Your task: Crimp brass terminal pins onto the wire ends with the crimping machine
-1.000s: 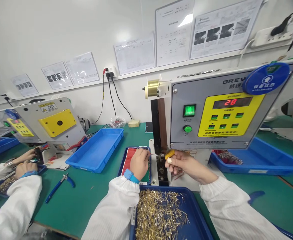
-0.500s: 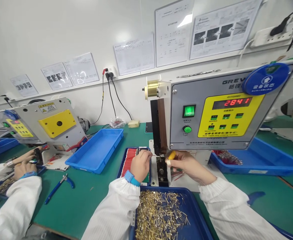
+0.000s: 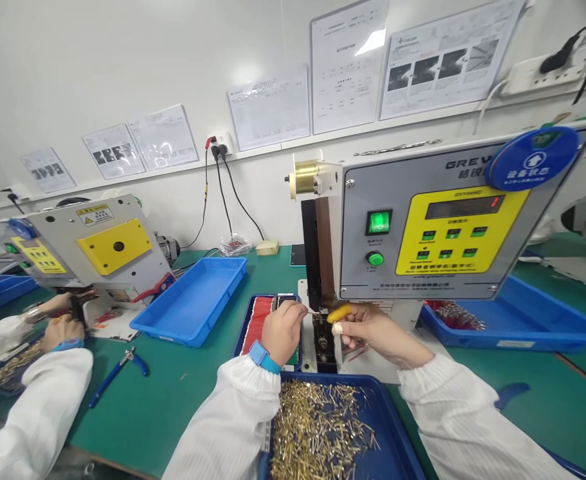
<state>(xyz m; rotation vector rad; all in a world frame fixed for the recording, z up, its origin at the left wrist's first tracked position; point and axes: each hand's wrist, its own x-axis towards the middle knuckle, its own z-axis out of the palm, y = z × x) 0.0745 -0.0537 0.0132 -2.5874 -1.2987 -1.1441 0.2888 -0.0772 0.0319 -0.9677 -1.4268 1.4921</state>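
My left hand (image 3: 283, 333), with a blue wristband, pinches a thin red wire (image 3: 311, 312) at the left side of the machine's black crimping head (image 3: 323, 340). My right hand (image 3: 373, 330) is at the right side of that head, a yellow cover on one finger, its fingertips closed; whatever they hold is too small to make out. Above stands the grey machine panel (image 3: 373, 173) with a red display. Just below my hands, a dark blue tray (image 3: 390, 427) holds many small brass-coloured pins. Red wires (image 3: 259, 321) lie in a tray behind my left hand.
A light blue tray (image 3: 193, 300) and blue-handled cutters (image 3: 117, 377) lie to the left. Another blue tray (image 3: 517, 340) with parts stands right, beside the machine. At far left, a co-worker's hands (image 3: 63, 330) work at a second machine (image 3: 107, 253).
My right fingers have shifted slightly, and more of the yellow finger cover shows. The display reading differs. The co-worker's hands at the left have moved.
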